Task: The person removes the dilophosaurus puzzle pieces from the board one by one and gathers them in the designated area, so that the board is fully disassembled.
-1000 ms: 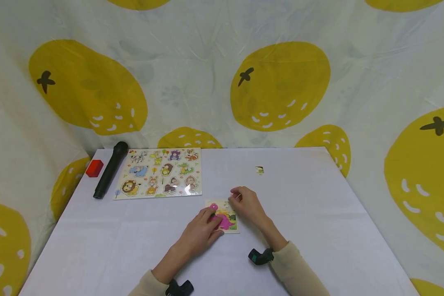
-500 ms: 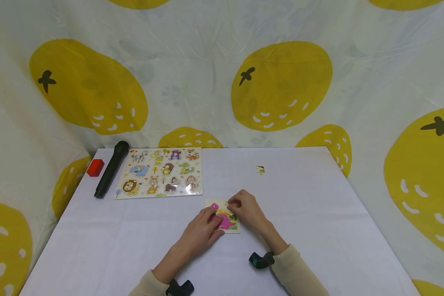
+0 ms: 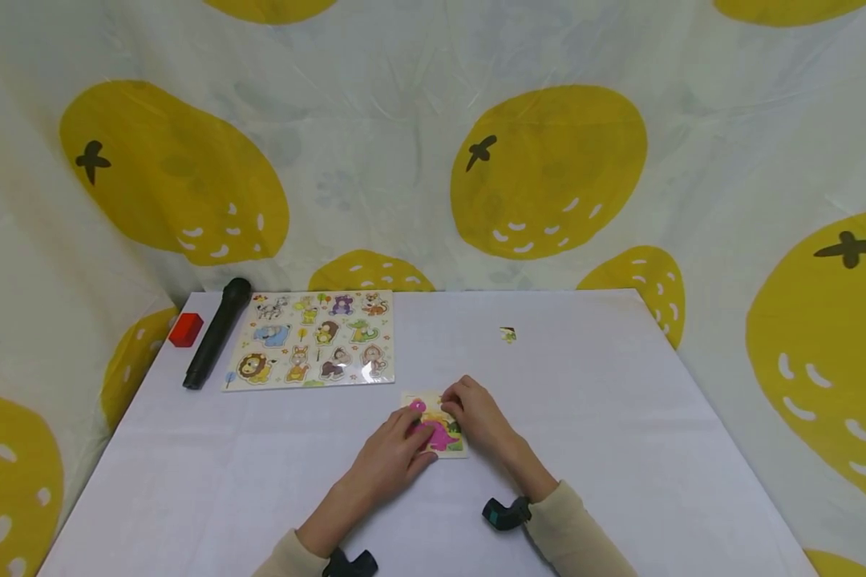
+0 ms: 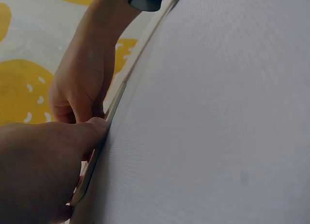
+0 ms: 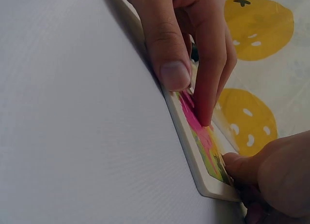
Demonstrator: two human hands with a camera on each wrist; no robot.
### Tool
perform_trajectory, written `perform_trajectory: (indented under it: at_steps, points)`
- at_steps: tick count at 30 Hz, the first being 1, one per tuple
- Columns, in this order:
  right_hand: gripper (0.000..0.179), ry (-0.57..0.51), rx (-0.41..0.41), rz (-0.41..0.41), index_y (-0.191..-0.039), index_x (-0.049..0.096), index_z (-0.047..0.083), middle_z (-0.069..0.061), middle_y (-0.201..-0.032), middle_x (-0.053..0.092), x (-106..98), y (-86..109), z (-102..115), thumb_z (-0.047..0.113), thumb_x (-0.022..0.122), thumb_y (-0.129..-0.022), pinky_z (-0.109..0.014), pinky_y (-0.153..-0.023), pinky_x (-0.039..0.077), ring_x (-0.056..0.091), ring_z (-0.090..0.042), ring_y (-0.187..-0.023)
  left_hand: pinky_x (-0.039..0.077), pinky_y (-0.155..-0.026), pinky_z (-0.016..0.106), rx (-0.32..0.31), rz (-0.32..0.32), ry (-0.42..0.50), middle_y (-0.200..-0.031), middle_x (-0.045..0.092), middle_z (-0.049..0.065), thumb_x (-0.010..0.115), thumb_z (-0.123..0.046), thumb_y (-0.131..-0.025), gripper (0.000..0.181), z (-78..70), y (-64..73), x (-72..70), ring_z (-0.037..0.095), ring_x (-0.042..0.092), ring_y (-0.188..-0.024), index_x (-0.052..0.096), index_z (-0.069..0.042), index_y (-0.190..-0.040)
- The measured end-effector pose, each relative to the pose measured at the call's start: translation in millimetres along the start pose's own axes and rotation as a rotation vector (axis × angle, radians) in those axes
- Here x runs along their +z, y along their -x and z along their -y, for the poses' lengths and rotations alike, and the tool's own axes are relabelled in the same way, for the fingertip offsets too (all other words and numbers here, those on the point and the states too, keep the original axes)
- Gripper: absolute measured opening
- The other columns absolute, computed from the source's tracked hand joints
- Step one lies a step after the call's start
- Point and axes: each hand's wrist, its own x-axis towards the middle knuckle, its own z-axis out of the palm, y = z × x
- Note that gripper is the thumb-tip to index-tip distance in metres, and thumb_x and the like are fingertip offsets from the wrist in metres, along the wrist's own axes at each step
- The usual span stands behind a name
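A small square jigsaw puzzle [image 3: 446, 441] with a pink dinosaur lies in its pale frame before me. My left hand [image 3: 384, 458] rests on its left part, index fingertip pressing the pink picture and thumb at the near edge, as the right wrist view shows. Over the puzzle's upper right corner my right hand [image 3: 482, 418] has its thumb and fingers curled together, pinching a puzzle piece that is almost wholly hidden by the fingers. In the left wrist view the puzzle shows edge-on beneath the left thumb [image 4: 97, 127]. Farther back lies a loose puzzle piece [image 3: 508, 334].
At the back left lies an animal picture board [image 3: 310, 340]. Beside it are a black microphone [image 3: 216, 335] and a red block [image 3: 185, 329]. All stand on a white-covered table [image 3: 621, 449], with a fruit-print cloth [image 3: 375, 144] hanging behind it.
My right hand has moved slightly left and toward me, from the puzzle's upper right edge onto its corner. The left hand has stayed on the puzzle.
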Motion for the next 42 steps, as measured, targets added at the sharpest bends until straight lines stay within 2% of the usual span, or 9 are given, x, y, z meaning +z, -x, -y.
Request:
perform_trajectory:
  at_steps: [8, 23, 26, 31, 36, 42]
  points:
    - [0.006, 0.024, -0.007, 0.004, -0.097, 0.064, 0.008, 0.001, -0.095, 0.054, 6.0, 0.9, -3.7, 0.014, 0.063, -0.098, -0.033, -0.082, 0.05, 0.05, -0.013, -0.089, 0.05, -0.106, 0.04, 0.027, -0.017, -0.017, -0.135, 0.06, 0.012, 0.068, -0.041, -0.094, 0.042, 1.1, 0.6, 3.4, 0.027, 0.055, -0.128, 0.067, -0.015, -0.127]
    - [0.007, 0.016, -0.019, -0.001, -0.098, 0.063, 0.008, -0.002, -0.096, 0.062, 2.4, -0.9, 0.0, 0.015, 0.062, -0.099, -0.04, -0.086, 0.051, 0.056, -0.017, -0.093, 0.049, -0.107, 0.04, 0.008, -0.011, -0.013, -0.133, 0.061, 0.012, 0.07, -0.039, -0.092, 0.041, 0.4, -0.5, 0.9, 0.028, 0.055, -0.127, 0.068, -0.014, -0.126]
    - [0.008, 0.004, -0.006, 0.0, -0.098, 0.064, 0.008, -0.002, -0.095, 0.063, 2.1, -0.1, 0.2, 0.016, 0.063, -0.099, -0.038, -0.085, 0.052, 0.056, -0.016, -0.092, 0.049, -0.108, 0.04, -0.001, 0.006, -0.011, -0.134, 0.06, 0.011, 0.069, -0.039, -0.093, 0.042, -0.2, -0.2, 0.0, 0.028, 0.055, -0.128, 0.068, -0.014, -0.126]
    - [0.016, -0.081, 0.038, 0.011, -0.106, 0.067, 0.01, 0.002, -0.09, 0.063, 0.0, 0.8, 1.2, 0.02, 0.07, -0.094, -0.027, -0.073, 0.048, 0.052, -0.012, -0.081, 0.049, -0.109, 0.04, -0.006, 0.021, -0.019, -0.135, 0.06, 0.011, 0.068, -0.041, -0.094, 0.043, -0.9, -0.1, -1.6, 0.028, 0.054, -0.13, 0.068, -0.014, -0.127]
    - [0.03, -0.067, -0.003, 0.006, -0.116, 0.069, 0.009, 0.003, -0.092, 0.063, 0.7, 1.3, 0.9, 0.023, 0.075, -0.09, -0.024, -0.072, 0.045, 0.05, -0.01, -0.081, 0.048, -0.109, 0.04, -0.008, 0.03, -0.02, -0.136, 0.06, 0.011, 0.067, -0.041, -0.094, 0.044, -0.5, -0.6, -1.2, 0.028, 0.054, -0.13, 0.067, -0.014, -0.128]
    - [0.026, -0.067, -0.004, -0.001, -0.113, 0.068, 0.011, 0.005, -0.088, 0.06, 2.4, 0.4, -0.5, 0.022, 0.075, -0.09, -0.023, -0.071, 0.041, 0.048, -0.01, -0.08, 0.047, -0.111, 0.04, -0.025, 0.059, -0.021, -0.137, 0.059, 0.01, 0.065, -0.043, -0.095, 0.046, -0.5, -1.4, -1.1, 0.027, 0.053, -0.131, 0.066, -0.014, -0.131]
